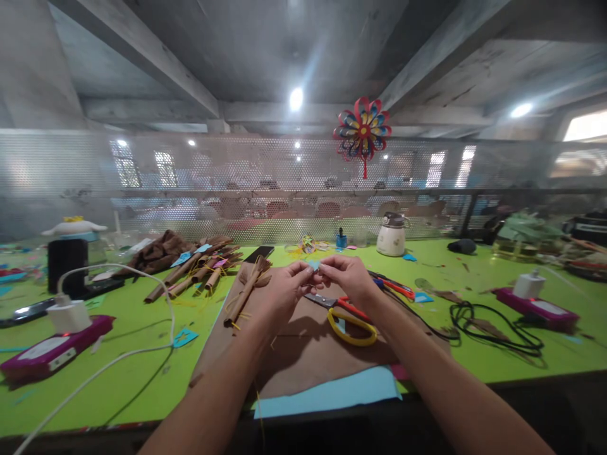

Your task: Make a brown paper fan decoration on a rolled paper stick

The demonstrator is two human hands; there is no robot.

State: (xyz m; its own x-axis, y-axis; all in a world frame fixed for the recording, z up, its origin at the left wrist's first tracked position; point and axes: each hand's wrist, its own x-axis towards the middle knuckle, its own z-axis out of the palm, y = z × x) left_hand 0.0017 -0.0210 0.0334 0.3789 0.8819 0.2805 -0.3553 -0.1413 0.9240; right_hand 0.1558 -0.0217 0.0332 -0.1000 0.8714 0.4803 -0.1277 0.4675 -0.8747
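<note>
No lettering, number or brand is reading clearly. Left purple power strip (pixel 57 357) and right purple power strip (pixel 531 307) are each showing a pale panel (pixel 547 308) (any print there is blurring out).

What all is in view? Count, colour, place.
table: one, green, foreground
brown sheet: one, brown, centre
blue strip: one, light blue, front
blue scrap: one, light blue, centre
scissors: one pair, yellow loop visible, centre
brown rolls: several, brown, left
power strips: two, purple, left and right
chargers: two, white, on power strips
black cable: one coil, black, right
jug: one, whitish, back centre-right
blue bottle: one, blue, back centre
flower decoration: one, multicoloured, upper centre-right
mesh panel: one, grey, background
other items: many, mixed, scattered
left hand: one, bare, at blue scrap
right hand: one, bare, at blue scrap
</note>
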